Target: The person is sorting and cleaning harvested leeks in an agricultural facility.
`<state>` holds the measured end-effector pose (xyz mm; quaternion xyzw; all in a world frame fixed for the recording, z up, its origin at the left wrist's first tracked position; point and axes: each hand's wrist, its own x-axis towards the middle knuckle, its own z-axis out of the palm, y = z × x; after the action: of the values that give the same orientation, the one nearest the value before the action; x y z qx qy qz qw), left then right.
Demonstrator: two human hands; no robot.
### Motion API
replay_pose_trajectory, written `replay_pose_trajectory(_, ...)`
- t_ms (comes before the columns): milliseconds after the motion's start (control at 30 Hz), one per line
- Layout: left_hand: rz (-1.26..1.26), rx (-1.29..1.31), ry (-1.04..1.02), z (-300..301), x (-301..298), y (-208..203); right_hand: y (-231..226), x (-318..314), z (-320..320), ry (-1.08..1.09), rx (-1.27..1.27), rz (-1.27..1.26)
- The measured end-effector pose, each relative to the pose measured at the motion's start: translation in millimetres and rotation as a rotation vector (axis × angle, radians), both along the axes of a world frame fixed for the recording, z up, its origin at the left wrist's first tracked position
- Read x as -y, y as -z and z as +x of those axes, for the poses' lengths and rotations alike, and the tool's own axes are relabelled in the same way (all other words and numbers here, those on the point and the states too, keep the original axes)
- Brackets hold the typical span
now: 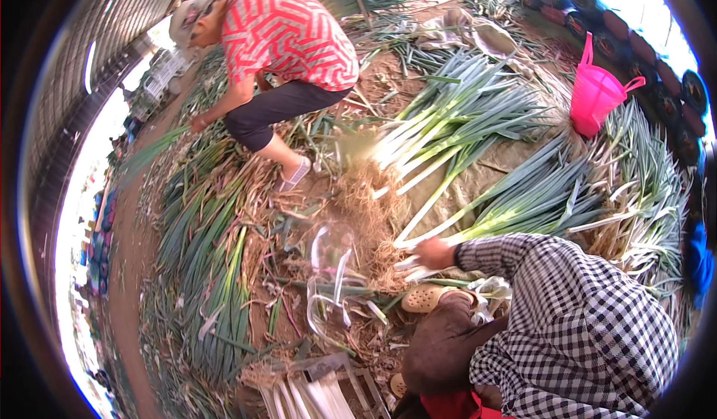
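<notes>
My right hand (435, 254), at the end of a black-and-white checked sleeve, is at the white root ends of a bundle of long green onions (515, 210). It touches the stalks; its fingers are blurred, so their grip is unclear. White stalk ends (412, 271) show just below it. Another bundle of green onions (455, 120) lies farther off, roots toward the middle. Dry, stringy roots (366, 202) are heaped left of my hand. My left hand is out of view.
A co-worker in a red patterned shirt (287, 34) bends at the upper left, holding green onions (153, 150). Loose green onions (202, 269) cover the left ground. A bright pink basket (595, 94) stands at the right. White stalks (321, 400) lie in a frame near my clogs (433, 297).
</notes>
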<state>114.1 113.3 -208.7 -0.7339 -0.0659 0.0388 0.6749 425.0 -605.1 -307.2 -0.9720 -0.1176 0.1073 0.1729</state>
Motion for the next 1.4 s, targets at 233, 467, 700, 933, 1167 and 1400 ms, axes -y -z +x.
replay_pose_trajectory(233, 0.010, -0.043, 0.013, 85, 31, -9, 22, 156, 79, 0.366, -0.071, -0.291)
replay_pose_trajectory(467, -0.016, -0.075, -0.002, 153, 64, 6, 17, 200, 232, 0.349, 0.209, -0.440)
replay_pose_trajectory(700, -0.052, -0.076, -0.049, 186, 94, 25, 17, 214, 316, 0.276, 0.047, -0.689)
replay_pose_trajectory(933, -0.082, -0.065, -0.033, 229, 109, 26, 44, 256, 326, 0.201, 0.064, -0.628)
replay_pose_trajectory(1167, -0.070, -0.062, -0.101, 214, 102, 1, 21, 254, 307, -0.065, 0.098, -0.524)
replay_pose_trajectory(1400, -0.084, -0.063, -0.128, 210, 92, -15, 29, 248, 300, 0.023, 0.193, -0.471)
